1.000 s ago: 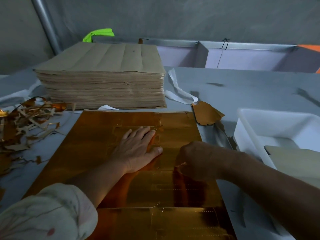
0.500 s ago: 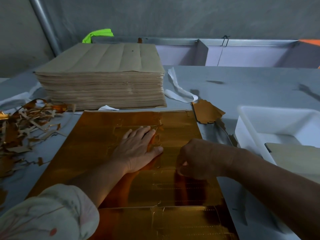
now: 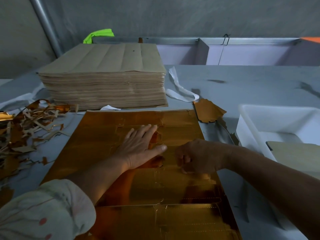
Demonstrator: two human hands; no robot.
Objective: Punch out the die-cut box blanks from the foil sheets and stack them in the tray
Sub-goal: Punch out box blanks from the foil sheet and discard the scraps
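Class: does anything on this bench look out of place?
Torn foil scraps lie heaped at the left of the table; gold pieces sit loose beside the white tray, not in it.

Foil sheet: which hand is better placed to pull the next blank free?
Right, likely. The right hand has its fingers curled at a cut line on the foil sheet, nearest the tray; the left hand lies flat, pinning the sheet.

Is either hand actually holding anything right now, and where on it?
Left hand only presses flat on the foil sheet, mid-sheet. Right hand is curled against a die-cut line; whether it pinches an edge cannot be told.
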